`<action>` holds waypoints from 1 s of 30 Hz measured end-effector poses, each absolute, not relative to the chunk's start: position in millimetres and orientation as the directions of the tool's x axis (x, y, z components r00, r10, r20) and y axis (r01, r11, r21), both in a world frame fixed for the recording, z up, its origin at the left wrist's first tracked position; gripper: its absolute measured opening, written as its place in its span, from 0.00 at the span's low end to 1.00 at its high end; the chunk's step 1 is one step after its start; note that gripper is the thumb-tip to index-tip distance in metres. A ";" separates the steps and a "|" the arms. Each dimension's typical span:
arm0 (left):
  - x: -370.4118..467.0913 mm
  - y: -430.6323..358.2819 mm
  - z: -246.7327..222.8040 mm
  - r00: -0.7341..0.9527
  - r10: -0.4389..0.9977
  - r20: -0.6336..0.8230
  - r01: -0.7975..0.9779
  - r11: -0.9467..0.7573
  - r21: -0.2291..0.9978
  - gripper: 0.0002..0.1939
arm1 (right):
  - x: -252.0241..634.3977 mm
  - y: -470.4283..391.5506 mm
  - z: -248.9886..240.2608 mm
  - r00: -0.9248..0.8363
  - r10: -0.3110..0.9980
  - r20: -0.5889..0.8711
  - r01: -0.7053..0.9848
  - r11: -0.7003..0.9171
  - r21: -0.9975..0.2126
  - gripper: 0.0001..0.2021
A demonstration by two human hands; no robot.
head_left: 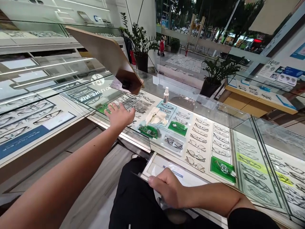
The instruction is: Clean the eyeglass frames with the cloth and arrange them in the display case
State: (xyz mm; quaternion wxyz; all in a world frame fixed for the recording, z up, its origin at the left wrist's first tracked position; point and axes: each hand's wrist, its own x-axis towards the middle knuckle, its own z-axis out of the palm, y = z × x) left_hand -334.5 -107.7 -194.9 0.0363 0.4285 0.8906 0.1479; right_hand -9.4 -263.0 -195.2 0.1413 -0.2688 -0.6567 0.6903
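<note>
My left hand [119,115] is over the glass counter top [143,83], palm down with its fingers spread and nothing in it. My right hand [168,187] is closed on the front edge of a pulled-out drawer [188,175] below the glass, its thumb on top. A crumpled cream cloth [156,116] lies on the glass to the right of my left hand. Behind the cloth stands a small white spray bottle [166,95], upright. Rows of eyeglasses [198,137] show beneath the glass.
A tilted board or mirror [107,57] stands on the counter beyond my left hand. Potted plants [141,41] stand behind the counter, by the window. Another glass case [26,117] is at the left. My legs [133,190] are beneath the drawer.
</note>
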 end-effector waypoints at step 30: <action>-335.8 -105.5 -202.4 -0.651 0.754 0.089 0.738 0.602 0.304 0.54 | -8.7 104.2 -174.9 -0.335 0.941 0.049 0.935 0.326 0.142 0.30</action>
